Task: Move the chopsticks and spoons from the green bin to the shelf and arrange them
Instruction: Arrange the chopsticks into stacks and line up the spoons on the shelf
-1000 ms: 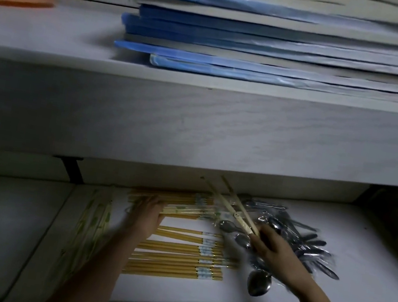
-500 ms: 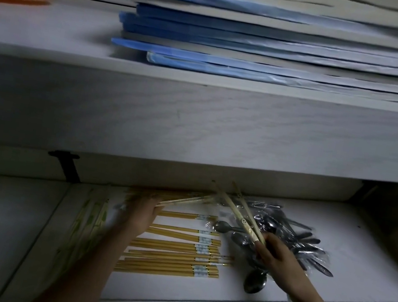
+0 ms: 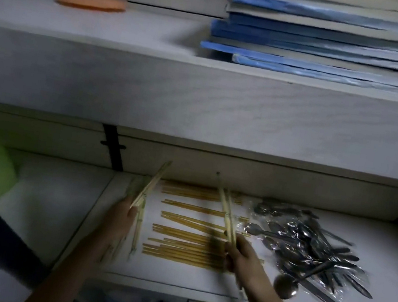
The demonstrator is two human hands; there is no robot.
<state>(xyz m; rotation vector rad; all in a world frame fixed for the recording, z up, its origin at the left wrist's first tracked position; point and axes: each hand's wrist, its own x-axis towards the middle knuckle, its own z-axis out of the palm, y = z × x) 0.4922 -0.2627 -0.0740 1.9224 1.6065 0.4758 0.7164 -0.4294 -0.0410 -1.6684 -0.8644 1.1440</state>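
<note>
Arranging step. My left hand [image 3: 121,219] pinches one chopstick pair [image 3: 151,186]; my right hand [image 3: 242,262] grips a second pair [image 3: 227,215], both over the laid rows [image 3: 183,252] on the shelf [image 3: 389,264]. Next: lay each parallel, probably. Bagged spoons [image 3: 308,248] alongside.

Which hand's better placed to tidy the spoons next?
Likely right: the right hand is beside the plastic-wrapped pile of metal spoons; the left hand lies beyond the rows of yellow wooden chopsticks. Both hold pale chopsticks.

Left grip [image 3: 121,215] pinching chopsticks [image 3: 151,185], right grip [image 3: 240,258] curled round another pair [image 3: 225,208], both forearms extended forward
</note>
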